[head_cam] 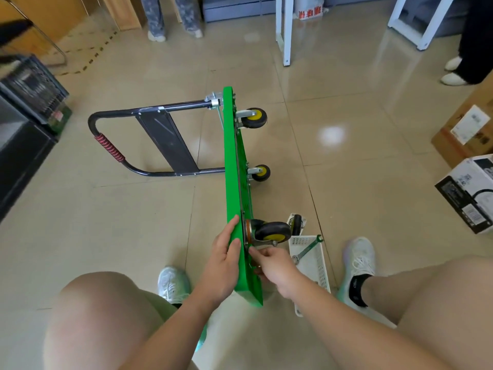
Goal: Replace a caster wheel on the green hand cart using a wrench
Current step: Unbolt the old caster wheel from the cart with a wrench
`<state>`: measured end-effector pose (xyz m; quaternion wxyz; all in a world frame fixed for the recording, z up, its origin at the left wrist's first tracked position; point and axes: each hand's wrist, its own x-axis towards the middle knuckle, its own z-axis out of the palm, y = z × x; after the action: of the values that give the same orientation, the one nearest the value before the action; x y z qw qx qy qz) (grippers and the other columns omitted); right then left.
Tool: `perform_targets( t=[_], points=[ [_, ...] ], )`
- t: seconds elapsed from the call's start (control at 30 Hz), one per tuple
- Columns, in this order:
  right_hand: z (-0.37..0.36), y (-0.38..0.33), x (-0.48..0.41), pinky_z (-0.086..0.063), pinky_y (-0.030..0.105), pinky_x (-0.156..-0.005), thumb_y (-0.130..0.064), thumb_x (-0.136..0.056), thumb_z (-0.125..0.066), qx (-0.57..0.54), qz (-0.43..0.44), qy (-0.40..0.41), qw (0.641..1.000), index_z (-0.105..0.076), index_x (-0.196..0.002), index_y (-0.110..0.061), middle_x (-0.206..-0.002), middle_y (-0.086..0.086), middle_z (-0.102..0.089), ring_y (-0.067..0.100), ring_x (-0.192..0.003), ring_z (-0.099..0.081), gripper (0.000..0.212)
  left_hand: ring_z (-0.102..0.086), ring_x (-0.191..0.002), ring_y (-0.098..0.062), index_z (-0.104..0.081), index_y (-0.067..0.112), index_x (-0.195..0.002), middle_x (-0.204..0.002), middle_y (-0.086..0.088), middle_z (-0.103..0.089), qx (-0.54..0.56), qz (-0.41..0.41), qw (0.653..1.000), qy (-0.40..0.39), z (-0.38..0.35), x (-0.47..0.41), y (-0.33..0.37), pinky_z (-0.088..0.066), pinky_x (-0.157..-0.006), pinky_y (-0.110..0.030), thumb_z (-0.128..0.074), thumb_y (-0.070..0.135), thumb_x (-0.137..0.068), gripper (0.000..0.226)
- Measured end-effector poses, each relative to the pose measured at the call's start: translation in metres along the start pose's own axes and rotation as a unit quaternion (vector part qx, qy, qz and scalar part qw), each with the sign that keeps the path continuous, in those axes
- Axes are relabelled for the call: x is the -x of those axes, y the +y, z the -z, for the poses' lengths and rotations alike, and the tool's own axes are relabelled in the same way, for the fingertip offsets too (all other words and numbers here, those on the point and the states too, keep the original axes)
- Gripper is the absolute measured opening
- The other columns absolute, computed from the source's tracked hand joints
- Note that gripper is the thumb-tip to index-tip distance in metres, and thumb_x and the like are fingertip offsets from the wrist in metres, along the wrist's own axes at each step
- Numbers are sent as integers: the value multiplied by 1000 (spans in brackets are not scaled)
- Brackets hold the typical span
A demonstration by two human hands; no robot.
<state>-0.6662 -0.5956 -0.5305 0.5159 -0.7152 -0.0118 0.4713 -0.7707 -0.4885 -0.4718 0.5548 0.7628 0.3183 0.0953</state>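
— So, any writing you can read on your feed?
— Hardly. A white sign at the far wall carries red characters, too blurred for me to read. The cardboard box on the right has a white label. The black-and-white box nearer me shows print and a barcode strip. None of it is legible.
— Where is the cart?
— The green hand cart stands on its long edge on the floor, straight ahead of my knees. Its black handle lies out to the left, with a red grip on it. Three casters stick out to the right, and the nearest caster wheel is black with a yellow hub.
— And your hands?
— My left hand lies flat against the deck face, fingers straight. My right hand has its fingers curled, thumb and forefinger pinching at the lower corner of that caster's mounting plate. Whatever is between them is too small to tell.
— The wrench?
— It lies in the white basket just right of the cart, apart from both hands. A loose caster sits at the basket's far end.
— Anything in the way?
— A black crate at far left, white frame legs beyond, and two people standing at the top and right edges. All are well apart from the cart.
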Motion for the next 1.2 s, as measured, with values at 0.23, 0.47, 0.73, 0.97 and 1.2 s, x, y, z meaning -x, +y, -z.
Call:
perform_targets(
  t=[0.23,0.47,0.73,0.97,1.2],
  points=[
    [-5,7,-12,-55,33,-68,-30,-94,-70,-79,-4,5,997,-76,-94,-19,-87,1,-79,19,-78,-73,13,-38,-144,4,-35,53,-156,-158,14,-42,-3,16,1000,0,0,1,5,-24,-129,-38,-38,30,-112,50],
    [-8,3,-12,-60,40,-77,-25,-94,-72,-189,-61,-43,979,-76,-106,-15,-95,8,-79,24,-84,-70,17,-37,-147,0,-35,48,-158,-159,12,-41,4,12,1000,0,-1,1,5,-24,-129,-39,-37,26,-112,50],
    [-12,1,-11,-58,35,-76,-14,-96,-67,-277,-83,-52,956,-71,-113,-7,-104,13,-77,28,-94,-69,19,-37,-146,1,-35,51,-156,-159,14,-41,0,17,1000,2,-1,1,5,-24,-129,-39,-37,27,-112,50],
    [-16,4,-16,-58,38,-74,-9,-96,-66,-279,-83,-32,956,-71,-110,-6,-95,12,-75,27,-85,-67,15,-38,-145,0,-34,54,-156,-159,14,-40,9,23,1000,-5,-1,1,5,-25,-129,-39,-37,29,-112,50],
    [-16,5,-15,-57,34,-73,-25,-91,-75,-268,-83,-36,959,-73,-109,-6,-90,11,-73,24,-80,-62,26,-37,-146,2,-33,51,-157,-159,14,-39,-1,20,1000,-3,-1,1,7,-25,-129,-38,-36,26,-112,51]
  ],
)
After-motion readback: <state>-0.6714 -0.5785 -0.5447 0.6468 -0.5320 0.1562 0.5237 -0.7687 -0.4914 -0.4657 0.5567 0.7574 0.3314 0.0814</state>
